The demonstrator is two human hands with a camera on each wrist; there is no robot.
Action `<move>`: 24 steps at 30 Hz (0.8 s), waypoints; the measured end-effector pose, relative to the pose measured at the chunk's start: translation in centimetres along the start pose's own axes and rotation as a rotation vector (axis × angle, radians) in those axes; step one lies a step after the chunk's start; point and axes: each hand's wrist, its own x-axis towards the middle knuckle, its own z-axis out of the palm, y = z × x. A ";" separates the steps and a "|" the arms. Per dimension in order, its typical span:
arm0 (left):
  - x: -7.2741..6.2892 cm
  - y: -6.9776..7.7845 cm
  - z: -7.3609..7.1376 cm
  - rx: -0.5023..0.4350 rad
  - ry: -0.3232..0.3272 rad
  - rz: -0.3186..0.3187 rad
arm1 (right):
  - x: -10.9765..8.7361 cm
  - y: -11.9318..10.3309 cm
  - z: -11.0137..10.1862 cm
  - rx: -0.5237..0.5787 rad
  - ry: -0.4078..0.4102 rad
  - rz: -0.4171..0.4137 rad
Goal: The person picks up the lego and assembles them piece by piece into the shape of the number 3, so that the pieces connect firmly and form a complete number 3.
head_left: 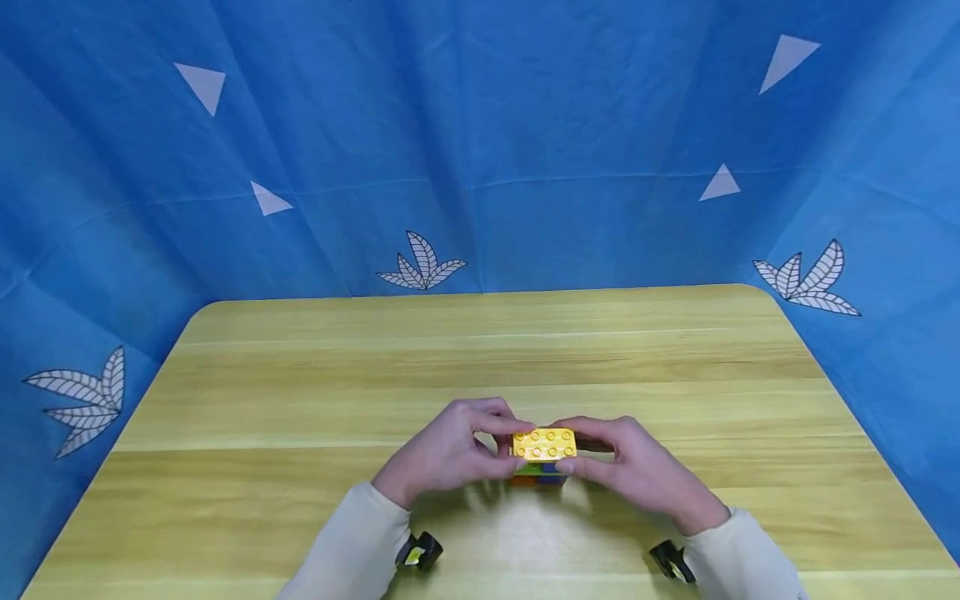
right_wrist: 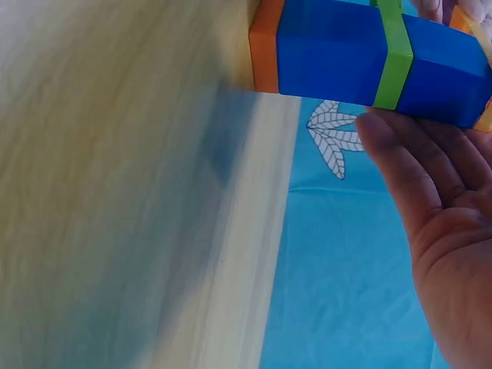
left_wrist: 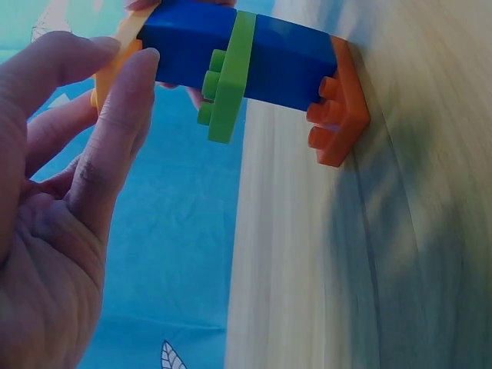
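A small tower of toy building bricks stands on the wooden table. From the bottom up it has an orange flat brick (left_wrist: 350,108), a lower blue brick (left_wrist: 292,65), a green flat brick (left_wrist: 232,84), an upper blue brick (left_wrist: 188,38) and a yellow studded brick (head_left: 544,445) on top. My left hand (head_left: 465,446) pinches the yellow brick's left end between thumb and fingers. On the opposite side, my right hand (head_left: 637,467) holds the upper blue brick, its fingers (right_wrist: 407,161) against the brick's side just under the yellow one. The green and orange bricks jut out past the blue ones.
The pale wooden table (head_left: 300,375) has rounded far corners. A blue cloth (head_left: 525,100) with white triangles and leaf prints hangs behind it and along both sides. Dark wrist straps (head_left: 420,551) show by the light sleeves (head_left: 352,542).
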 end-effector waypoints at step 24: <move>-0.8 -0.7 0.5 0.016 0.053 -0.042 | 0.1 0.0 0.4 0.072 0.020 0.044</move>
